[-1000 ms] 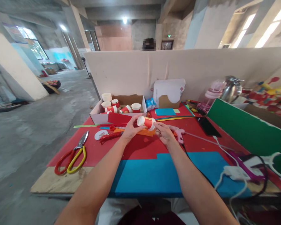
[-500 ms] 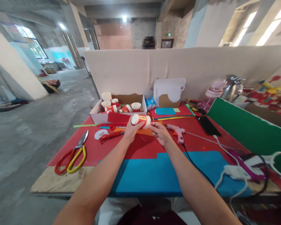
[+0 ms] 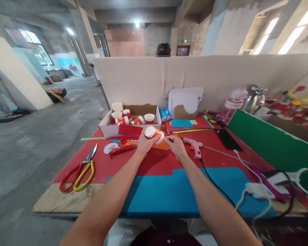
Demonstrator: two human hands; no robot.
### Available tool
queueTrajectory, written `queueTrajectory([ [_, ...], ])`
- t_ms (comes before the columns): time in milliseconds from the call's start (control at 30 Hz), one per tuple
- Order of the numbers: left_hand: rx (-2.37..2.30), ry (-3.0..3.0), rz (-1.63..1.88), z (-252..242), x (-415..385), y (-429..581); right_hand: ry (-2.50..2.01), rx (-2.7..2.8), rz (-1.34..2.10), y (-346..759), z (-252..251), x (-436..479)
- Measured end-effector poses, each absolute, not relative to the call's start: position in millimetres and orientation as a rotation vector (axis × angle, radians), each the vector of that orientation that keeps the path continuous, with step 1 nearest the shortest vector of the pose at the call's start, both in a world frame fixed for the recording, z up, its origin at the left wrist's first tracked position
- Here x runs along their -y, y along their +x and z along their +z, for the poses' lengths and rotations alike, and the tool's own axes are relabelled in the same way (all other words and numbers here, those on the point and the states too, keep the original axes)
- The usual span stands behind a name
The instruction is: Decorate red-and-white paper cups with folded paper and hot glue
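A paper cup (image 3: pixel 156 134) with a red band and white ends is tilted in my left hand (image 3: pixel 145 144), whose fingers wrap round it. Its white round end faces up and left. Close beside the cup's right rim is my right hand (image 3: pixel 176 146), its fingers drawn together in a pinch. Whatever lies between those fingertips is too small to make out. Below the hands are an orange paper piece (image 3: pixel 160 146) and red-handled pliers (image 3: pixel 123 149). Right of my right hand lies a pink glue gun (image 3: pixel 195 145).
Behind the hands, a cardboard box (image 3: pixel 154 127) holds several paper cups. Large scissors (image 3: pixel 85 169) lie at the left. Blue sheets (image 3: pixel 164 194) cover the front edge. A phone (image 3: pixel 228 138), power strip (image 3: pixel 274 188), cables and a green board (image 3: pixel 277 143) stand at the right.
The cup has turned in my left hand, its white end now facing more toward me. My right fingers have closed together at its right rim.
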State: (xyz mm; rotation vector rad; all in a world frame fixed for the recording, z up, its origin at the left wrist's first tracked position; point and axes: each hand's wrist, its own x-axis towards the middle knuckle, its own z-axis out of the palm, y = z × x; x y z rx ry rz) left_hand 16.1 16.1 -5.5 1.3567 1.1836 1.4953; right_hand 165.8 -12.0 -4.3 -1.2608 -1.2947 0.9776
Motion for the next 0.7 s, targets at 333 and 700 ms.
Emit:
queueTrajectory([
  [333,-1.217,1.441,1.480,-5.6,-12.8,15.1,-1.273,1.469,0.654,163.1,-6.1,10.7],
  [700,-1.155,1.294,1.436,-6.0,-18.0,12.8,-1.114,1.051,1.161,165.1,-8.9,8.4],
])
